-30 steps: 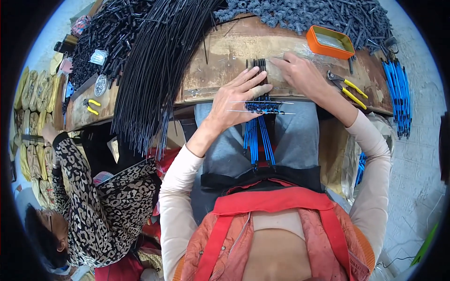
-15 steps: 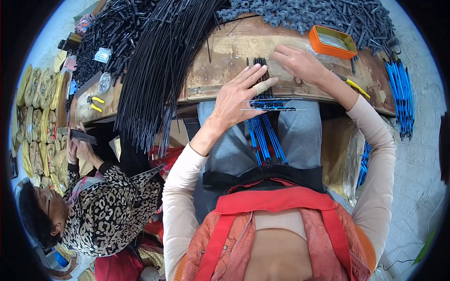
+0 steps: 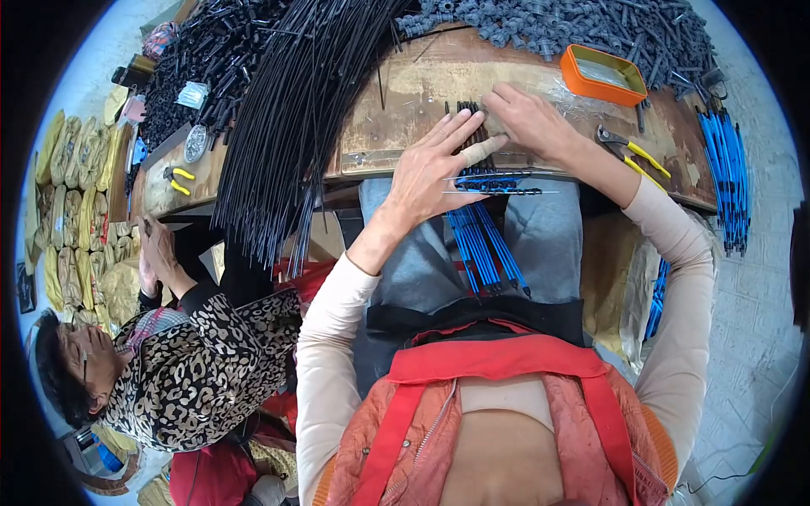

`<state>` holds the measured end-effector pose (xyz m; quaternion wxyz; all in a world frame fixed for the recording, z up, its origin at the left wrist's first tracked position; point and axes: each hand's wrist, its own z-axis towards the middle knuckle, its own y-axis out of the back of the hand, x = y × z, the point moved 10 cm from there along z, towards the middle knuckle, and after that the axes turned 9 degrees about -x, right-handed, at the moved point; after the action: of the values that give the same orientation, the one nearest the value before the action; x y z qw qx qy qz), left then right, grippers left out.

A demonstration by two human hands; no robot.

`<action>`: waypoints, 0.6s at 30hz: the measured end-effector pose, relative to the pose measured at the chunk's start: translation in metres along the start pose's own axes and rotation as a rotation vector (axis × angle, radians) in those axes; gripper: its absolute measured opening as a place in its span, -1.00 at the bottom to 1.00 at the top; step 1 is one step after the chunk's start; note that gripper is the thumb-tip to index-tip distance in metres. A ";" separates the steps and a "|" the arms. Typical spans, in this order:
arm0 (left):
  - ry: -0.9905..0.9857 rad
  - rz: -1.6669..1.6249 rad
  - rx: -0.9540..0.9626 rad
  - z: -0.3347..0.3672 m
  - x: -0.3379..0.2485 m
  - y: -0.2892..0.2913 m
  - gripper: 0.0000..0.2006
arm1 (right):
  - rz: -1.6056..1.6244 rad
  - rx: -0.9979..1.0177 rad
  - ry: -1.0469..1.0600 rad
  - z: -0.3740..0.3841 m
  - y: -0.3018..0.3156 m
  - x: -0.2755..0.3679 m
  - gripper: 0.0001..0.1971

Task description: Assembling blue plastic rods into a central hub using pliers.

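The worn wooden table [image 3: 380, 139] spans the far part of the scene, its near edge bowed by the lens and its top stained and rubbed pale in patches. At that near edge lies a bundle of blue and black rods [image 3: 478, 249], its black far ends on the wood and its blue lengths hanging over the grey trousers [image 3: 544, 240]; a few thin pieces [image 3: 502, 183] run crosswise over it.

The left hand [image 3: 429, 173] lies over the bundle, fingers long and fairly flat, one wrapped in tan tape. The right hand [image 3: 531, 126] is just beside the rods' far ends with fingers bent; whether it pinches anything cannot be told.

Grey plastic parts [image 3: 548, 29] are heaped far right, with an orange tin [image 3: 591, 87] nearer and yellow-handled pliers [image 3: 648, 160] beside the right forearm. More blue rods [image 3: 724, 181] hang at the table's right end. To the left, long black rods [image 3: 278, 143] spill over the edge, near a heap of small black parts [image 3: 198, 76] and smaller pliers [image 3: 179, 180].

At left, a co-worker in a patterned top [image 3: 198, 371] sits near stacked yellowish packages [image 3: 72, 169]; a white brick wall [image 3: 764, 202] rises at right.
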<state>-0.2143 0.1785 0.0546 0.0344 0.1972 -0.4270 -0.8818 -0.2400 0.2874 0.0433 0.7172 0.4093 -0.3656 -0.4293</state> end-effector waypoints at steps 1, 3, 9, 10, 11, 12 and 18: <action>-0.001 0.001 0.001 0.000 0.000 0.000 -0.31 | 0.015 0.011 0.004 0.001 -0.002 -0.002 -0.62; -0.006 -0.004 0.005 0.000 0.000 -0.001 -0.32 | 0.030 0.020 0.008 0.003 -0.004 -0.003 -0.62; 0.008 -0.037 0.017 -0.001 0.001 0.000 -0.33 | 0.043 -0.028 0.046 0.005 0.001 0.002 -0.64; 0.010 -0.037 0.019 -0.001 0.000 0.000 -0.33 | 0.054 -0.015 0.035 0.004 0.002 0.001 -0.64; 0.007 -0.037 0.017 0.000 0.000 0.000 -0.33 | 0.065 -0.002 0.025 0.003 0.003 -0.001 -0.64; 0.005 -0.038 0.016 0.001 -0.001 0.001 -0.34 | 0.068 -0.001 0.024 0.002 0.002 -0.003 -0.64; -0.003 -0.030 0.011 -0.001 0.001 -0.002 -0.34 | 0.099 -0.101 0.092 0.004 0.003 -0.004 -0.70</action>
<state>-0.2143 0.1793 0.0522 0.0193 0.2027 -0.4290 -0.8801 -0.2444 0.2905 0.0467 0.7731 0.3735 -0.3302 -0.3921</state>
